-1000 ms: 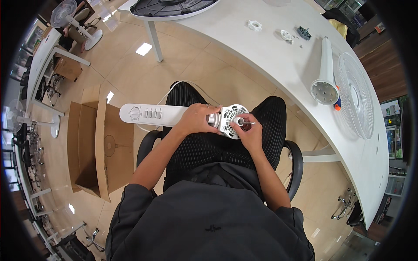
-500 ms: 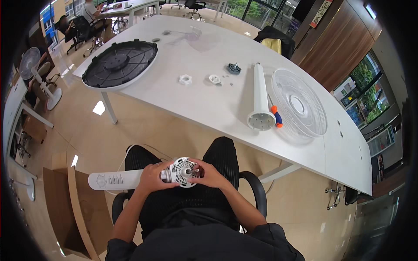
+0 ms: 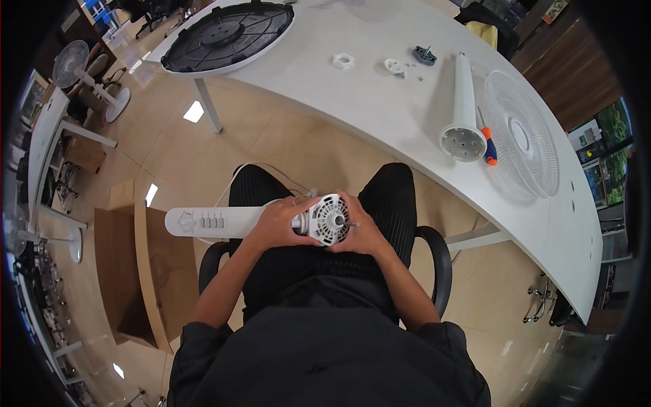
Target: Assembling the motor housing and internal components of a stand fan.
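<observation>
Across my lap lies the upper part of a white pedestal fan. Its round slotted motor housing [image 3: 331, 220] faces up, with a metal shaft at the centre. A long white control panel [image 3: 213, 222] with a knob and several buttons reaches out to the left. My left hand [image 3: 281, 222] is wrapped round the neck between panel and motor housing. My right hand [image 3: 359, 229] curls round the right side of the housing, fingers at its rim. A small pin-like metal piece sticks out beside the right fingers. The undersides of both grips are hidden.
On the white table [image 3: 380, 115] are a round black-and-white base [image 3: 224, 34], a white ring nut [image 3: 343, 61], small parts, a white pole [image 3: 464, 102], a screwdriver [image 3: 489, 146] and a clear fan grille [image 3: 522, 136]. An open cardboard box [image 3: 152, 271] stands on the floor at left.
The view has tilted down and shifted left, so the table sits higher in the picture. The motor housing has turned slightly in my hands, and both hands still hold the fan.
</observation>
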`<state>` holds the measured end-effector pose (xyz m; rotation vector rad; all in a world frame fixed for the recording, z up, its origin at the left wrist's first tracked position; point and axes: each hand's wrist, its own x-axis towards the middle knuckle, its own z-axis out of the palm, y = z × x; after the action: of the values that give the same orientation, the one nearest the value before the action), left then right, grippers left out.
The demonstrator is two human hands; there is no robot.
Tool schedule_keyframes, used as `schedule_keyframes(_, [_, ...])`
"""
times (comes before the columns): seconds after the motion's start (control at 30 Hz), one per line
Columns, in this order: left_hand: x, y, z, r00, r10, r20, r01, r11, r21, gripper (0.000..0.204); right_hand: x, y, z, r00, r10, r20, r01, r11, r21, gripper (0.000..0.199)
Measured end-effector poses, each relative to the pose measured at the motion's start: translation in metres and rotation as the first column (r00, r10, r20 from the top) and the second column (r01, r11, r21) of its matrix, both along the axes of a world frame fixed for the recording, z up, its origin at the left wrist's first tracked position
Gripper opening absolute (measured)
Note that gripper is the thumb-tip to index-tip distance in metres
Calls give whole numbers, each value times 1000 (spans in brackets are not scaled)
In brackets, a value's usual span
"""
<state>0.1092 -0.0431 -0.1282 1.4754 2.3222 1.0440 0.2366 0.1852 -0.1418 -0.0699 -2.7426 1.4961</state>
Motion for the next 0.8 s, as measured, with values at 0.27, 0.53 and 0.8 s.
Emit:
schedule_keyframes(0.27, [8,-4,3,999,27,-21,-27,999,17,91,1,-6,-7,996,25,85,-18,996,-84,128])
schedule_keyframes(0.53, [3,2,0,1000,-15,-15,17,993,113,92,1,-5,-3,994,18,109,-6,994,-110,128])
schedule_keyframes(0.8, [3,-9,-10,997,-5,-72,8,999,47,87,3,-4,-20,998,64,-15,-65,992,-107,127])
